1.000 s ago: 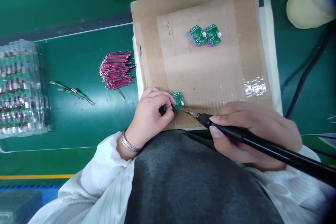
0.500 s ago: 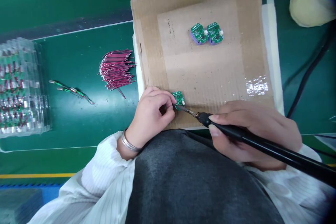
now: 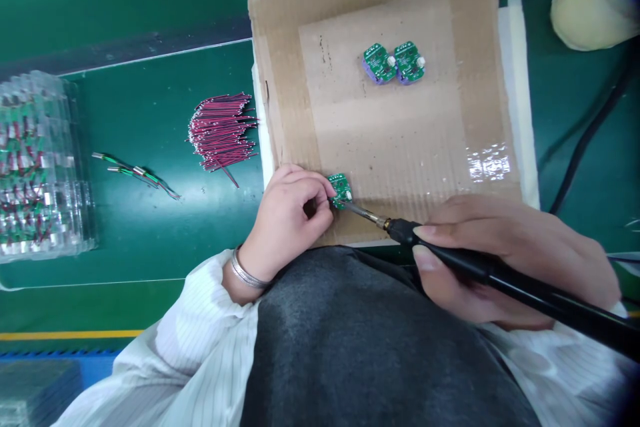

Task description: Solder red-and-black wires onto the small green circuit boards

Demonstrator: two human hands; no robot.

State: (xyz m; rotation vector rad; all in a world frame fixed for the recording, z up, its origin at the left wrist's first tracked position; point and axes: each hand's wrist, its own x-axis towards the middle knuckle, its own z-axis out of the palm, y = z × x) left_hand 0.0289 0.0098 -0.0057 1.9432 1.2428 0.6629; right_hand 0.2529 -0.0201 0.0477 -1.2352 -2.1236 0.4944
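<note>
My right hand [image 3: 515, 253] is closed around the black handle of a soldering iron [image 3: 450, 253]. The iron's thin metal tip points left and reaches a small green circuit board [image 3: 341, 188] near the front edge of the cardboard. At the board's left side, my left hand [image 3: 295, 207] is closed, thumb and forefinger pinched together; whatever lies between the fingertips is too small to make out. A white connector shows on the board. Farther back lie two more circuit boards [image 3: 395, 63], side by side, with purple parts under them.
The cardboard sheet [image 3: 400, 140] lies on a green mat. Left of it are a pile of red and black wires [image 3: 224, 130], a few green cable pieces [image 3: 137, 172] and stacked clear trays [image 3: 45, 167]. A dark cable [image 3: 590, 133] curves along the right, below a cream-coloured object [image 3: 595, 3].
My right hand and the soldering iron have shifted to the right, the tip drawn back slightly along the board. My left hand and the board have hardly moved.
</note>
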